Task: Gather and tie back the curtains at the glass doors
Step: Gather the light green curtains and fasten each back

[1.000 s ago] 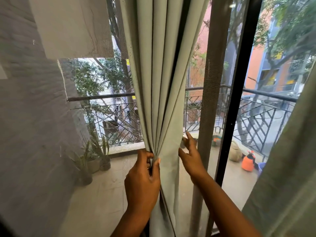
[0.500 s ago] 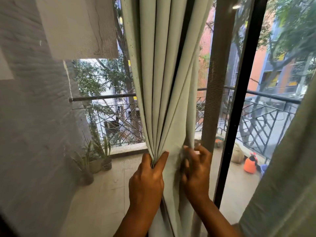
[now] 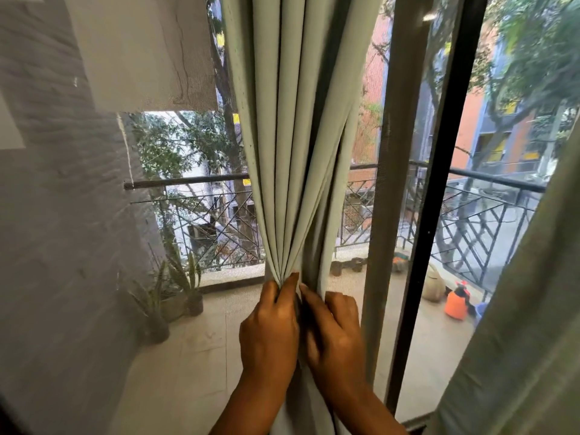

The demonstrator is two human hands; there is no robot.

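Where the pleats converge, the pale green curtain hangs gathered into a narrow bundle in front of the glass doors, just left of the dark door frame.

Left hand: fingers and thumb curled round the left side of the bundle, pinching the pleats together at the narrowest place.

Right hand: touching the left hand, fingers curled into the bundle's right-hand folds, gripping them from that side; how far the fingertips wrap behind the cloth cannot be told.

Second curtain: same colour, hanging loose right of the door frame, at the picture's edge.

Balcony railing: dark metal, beyond the glass on both sides of the door frame.

Potted plants: on the balcony floor, well left of the door frame.

Orange container: on the balcony floor, right of the door frame, near the railing.
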